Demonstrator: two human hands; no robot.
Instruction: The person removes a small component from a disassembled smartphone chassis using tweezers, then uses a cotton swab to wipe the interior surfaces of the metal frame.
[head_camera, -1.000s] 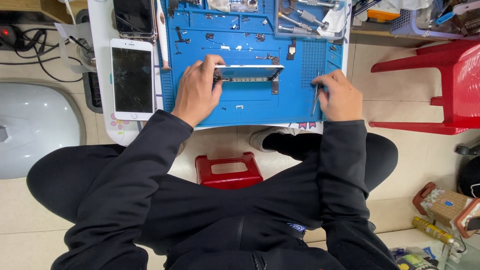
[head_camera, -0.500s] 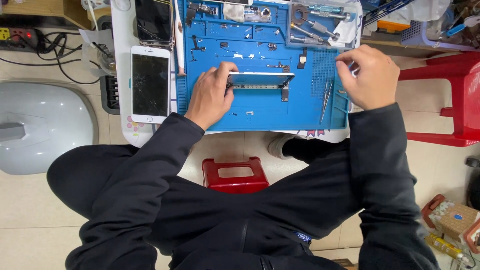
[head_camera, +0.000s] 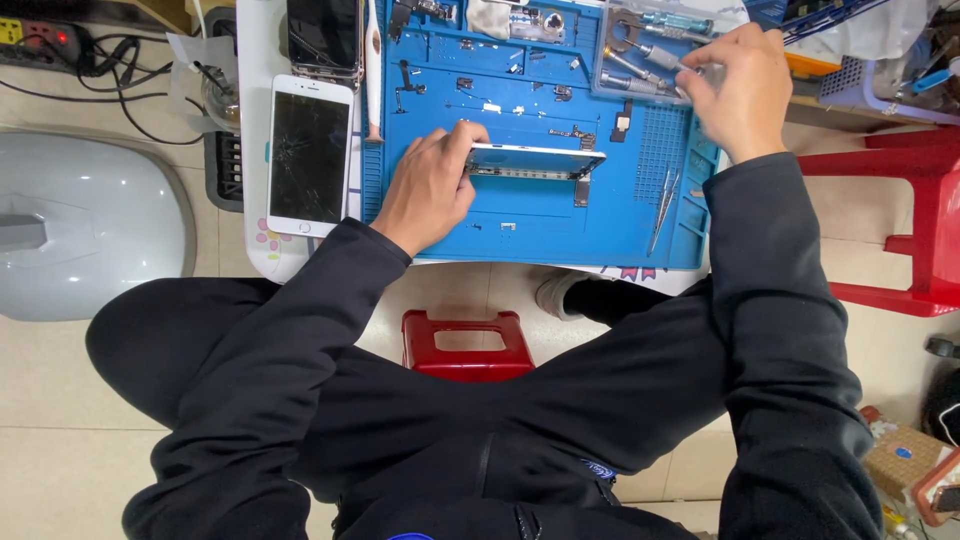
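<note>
Head view, looking down over the person's lap in dark sleeves.

Grey rounded housing (head_camera: 70, 225) on the floor, left edge of frame. Red plastic chair (head_camera: 900, 230) at right edge; small red stool (head_camera: 467, 345) at centre, below the worktop.

White worktop (head_camera: 255, 130) fills the upper centre, covered mostly by a blue repair mat (head_camera: 530, 215) with moulded compartments.

White smartphone with cracked screen (head_camera: 309, 155) lies flat, left of the mat; a second dark phone (head_camera: 324, 35) sits above it at the top edge.

Opened phone assembly (head_camera: 535, 160) is at mat centre, propped on edge. Left hand (head_camera: 430, 190) has its grip closed on the assembly's left end, fingers over the top edge.

Right hand (head_camera: 735, 90), upper right of frame, is pinched over the clear tool tray (head_camera: 650, 45); a thin tool seems to be between the fingers, but blur prevents certainty. Grip reads closed.

Tweezers (head_camera: 663, 205) lie loose on the mat's right side. Tiny screws and parts (head_camera: 560, 92) are scattered across the mat's upper area.

Handling judgement: assembly is light, thin, stiff yet fragile, with smooth glass likely slippery. Hold by the frame edges, not the face or the hanging connector.
</note>
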